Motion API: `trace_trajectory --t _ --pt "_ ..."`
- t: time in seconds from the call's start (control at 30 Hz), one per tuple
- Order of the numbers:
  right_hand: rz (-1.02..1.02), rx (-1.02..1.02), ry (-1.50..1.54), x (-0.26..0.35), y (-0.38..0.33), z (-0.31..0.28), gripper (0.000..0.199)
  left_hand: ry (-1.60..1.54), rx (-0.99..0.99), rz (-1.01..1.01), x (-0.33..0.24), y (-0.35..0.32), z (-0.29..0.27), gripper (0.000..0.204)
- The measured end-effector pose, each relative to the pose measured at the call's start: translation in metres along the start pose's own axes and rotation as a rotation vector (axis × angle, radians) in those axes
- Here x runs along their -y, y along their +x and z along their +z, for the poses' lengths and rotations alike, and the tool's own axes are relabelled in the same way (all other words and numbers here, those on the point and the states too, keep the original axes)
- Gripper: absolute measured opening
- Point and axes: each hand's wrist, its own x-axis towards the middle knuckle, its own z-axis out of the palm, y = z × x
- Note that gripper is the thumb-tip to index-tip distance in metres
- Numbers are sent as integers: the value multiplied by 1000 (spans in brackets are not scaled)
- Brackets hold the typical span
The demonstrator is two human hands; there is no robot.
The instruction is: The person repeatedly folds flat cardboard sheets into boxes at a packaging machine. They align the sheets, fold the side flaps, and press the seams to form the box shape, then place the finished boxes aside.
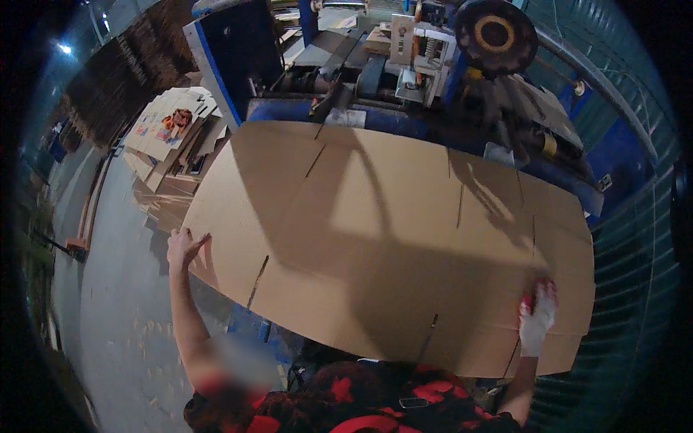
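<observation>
A large brown cardboard sheet (419, 252) with several dark slots cut into it lies across the machine's front and reaches toward my body. At its left edge is my bare left hand (188, 247), thumb on the top face and fingers along the rim, gripping it. My right hand (539, 310), in a white glove with red on the fingers, lies flat on the sheet near its right end. The fingers look stretched out, though slightly blurred. Shadows fall over much of the cardboard.
Beyond the sheet stands a blue machine (303, 110) with rollers and a dark round wheel (496, 36). A stack of flat cardboard (155, 137) with an orange bundle (177, 121) on top is at the left. Green corrugated wall (635, 289) runs along the right.
</observation>
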Motion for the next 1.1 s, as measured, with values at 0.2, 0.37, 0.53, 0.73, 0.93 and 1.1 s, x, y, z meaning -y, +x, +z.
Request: trace_trajectory --t 0.2,0.37,0.53,0.73,0.93,1.1 --pt "1373 -287 -62 -138 -95 6 70 -66 14 27 12 10 2 79" --pt "1257 -300 1530 -122 -138 -27 51 -49 -277 237 23 -8 -39 71" --pt "1073 -611 1479 -130 -124 -16 47 -1069 138 417 12 -71 -107 59" --pt "634 -603 1189 -17 -77 -78 51 -1182 402 437 -11 -118 -39 52" --pt "-565 5 98 111 -23 -45 31 -824 -144 868 -144 -141 32 42" --pt "-677 -20 41 97 -8 -4 23 -36 -224 1222 -174 -156 23 47"
